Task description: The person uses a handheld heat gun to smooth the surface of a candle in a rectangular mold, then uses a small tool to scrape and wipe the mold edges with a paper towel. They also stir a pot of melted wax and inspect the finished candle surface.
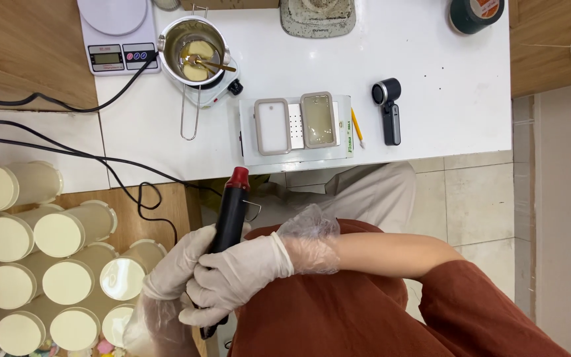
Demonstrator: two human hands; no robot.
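The white bench [431, 99] stretches across the top of my view. To my left stands a cluster of cream-lidded jars [47, 264] lying packed together. On the bench sit a white kitchen scale [117, 33], a steel melting pot [194, 51] on a small burner with yellowish liquid in it, and a white tray [295, 155] carrying two rectangular moulds [297, 123]. Just right of the tray lie a yellow pencil [357, 127] and a small black handheld device [389, 109]. Below the bench edge, over my lap, both gloved hands wrap a black torch lighter [229, 221] with a red tip pointing up: my right hand [236, 277] is clamped around its body, my left hand [176, 268] closed on it beside that.
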